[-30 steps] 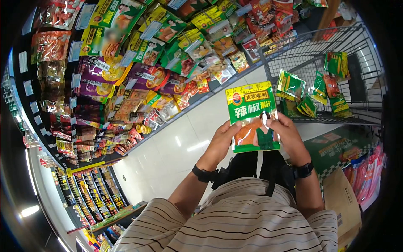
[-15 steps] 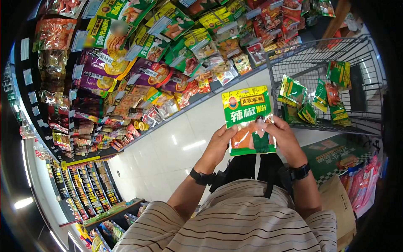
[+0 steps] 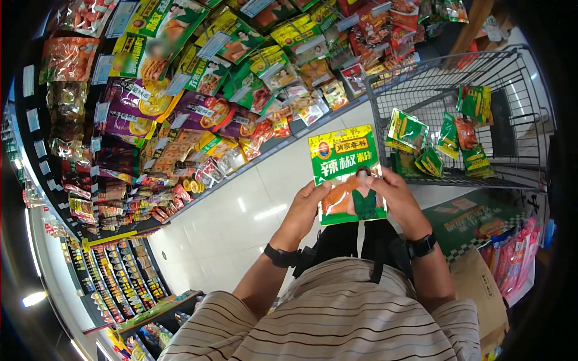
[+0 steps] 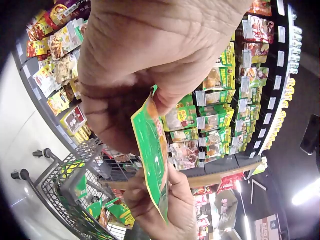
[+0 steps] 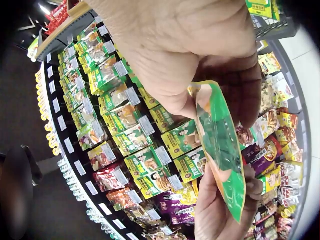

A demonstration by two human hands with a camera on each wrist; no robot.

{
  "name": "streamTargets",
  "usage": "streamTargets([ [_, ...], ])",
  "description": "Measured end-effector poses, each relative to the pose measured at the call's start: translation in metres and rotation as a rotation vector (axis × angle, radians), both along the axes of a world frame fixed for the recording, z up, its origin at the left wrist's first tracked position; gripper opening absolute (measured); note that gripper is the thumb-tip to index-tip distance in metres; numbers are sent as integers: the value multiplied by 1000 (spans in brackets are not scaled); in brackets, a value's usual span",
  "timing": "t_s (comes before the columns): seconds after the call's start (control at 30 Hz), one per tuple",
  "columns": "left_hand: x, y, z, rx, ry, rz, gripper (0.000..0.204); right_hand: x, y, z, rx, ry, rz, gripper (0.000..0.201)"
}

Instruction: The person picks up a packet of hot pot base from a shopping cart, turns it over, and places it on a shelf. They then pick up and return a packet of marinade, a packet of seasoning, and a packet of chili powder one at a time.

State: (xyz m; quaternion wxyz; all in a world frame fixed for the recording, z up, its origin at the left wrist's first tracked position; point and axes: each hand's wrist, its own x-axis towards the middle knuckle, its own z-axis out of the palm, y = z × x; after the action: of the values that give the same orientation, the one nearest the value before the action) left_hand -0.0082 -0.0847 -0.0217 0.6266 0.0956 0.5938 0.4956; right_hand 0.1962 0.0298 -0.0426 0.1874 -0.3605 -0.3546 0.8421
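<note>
A green and yellow packet of chili powder [image 3: 344, 157] is held upright in front of the body, its printed front facing up at the head camera. My left hand [image 3: 302, 209] pinches its left edge, thumb on the front. On the opposite edge my right hand [image 3: 402, 203] pinches it the same way. In the left wrist view the packet [image 4: 151, 150] appears nearly edge-on, with fingers [image 4: 110, 107] behind it. The right wrist view shows the packet [image 5: 220, 137] from its side, between thumb and fingers.
A grey wire shopping cart [image 3: 512, 180] stands at the right with several green packets [image 3: 408, 129] inside. Shelves of hanging seasoning bags [image 3: 198, 111] run along the left and far side. A brown cardboard box [image 3: 478, 289] and pink packages [image 3: 518, 249] are at the near right.
Both hands keep their hold on the packet. It has shifted a little left relative to the cart, while the head view has moved slightly.
</note>
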Motion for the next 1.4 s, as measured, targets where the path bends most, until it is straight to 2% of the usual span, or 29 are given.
streamTargets([
  [0.27, 10, 9, 0, -27, 0, -23, 37, 10, 3, -13, 39, -20, -15, 30],
  [0.37, 13, 13, -1, -10, -46, -88, 39, 14, 6, -10, 36, -58, -6, 31],
  [0.5, 20, 22, -2, -67, -121, -263, 44, 20, 8, -13, 50, -63, -27, 27],
  [0.6, 32, 33, -22, -41, 42, -297, 44, 34, 15, -25, 20, -116, -95, 25],
  [0.63, 35, 41, -22, -44, 119, -362, 52, 44, 20, -38, 88, -153, -136, 25],
  [0.73, 51, 70, -47, 7, 297, -417, 52, 79, 39, -105, 427, -344, -310, 23],
  [0.83, 68, 94, -92, 98, 372, -385, 42, 114, 63, -118, 975, -841, -202, 20],
  [0.9, 82, 111, -109, 215, 402, -346, 38, 134, 68, -147, 1019, -963, -91, 18],
  [0.97, 92, 123, -136, 252, 497, -399, 38, 145, 69, -174, 1028, -1094, 48, 17],
  [1.07, 98, 130, -155, 244, 647, -515, 43, 137, 66, -175, 1094, -1148, 154, 19],
  [1.23, 97, 122, -166, 292, 819, -684, 45, 126, 61, -172, 1128, -1279, 141, 18],
  [1.33, 99, 118, -172, 354, 897, -672, 41, 123, 58, -170, 1184, -1316, 109, 16],
  [1.4, 103, 120, -165, 311, 886, -692, 39, 120, 59, -170, 1212, -1327, 78, 15],
])
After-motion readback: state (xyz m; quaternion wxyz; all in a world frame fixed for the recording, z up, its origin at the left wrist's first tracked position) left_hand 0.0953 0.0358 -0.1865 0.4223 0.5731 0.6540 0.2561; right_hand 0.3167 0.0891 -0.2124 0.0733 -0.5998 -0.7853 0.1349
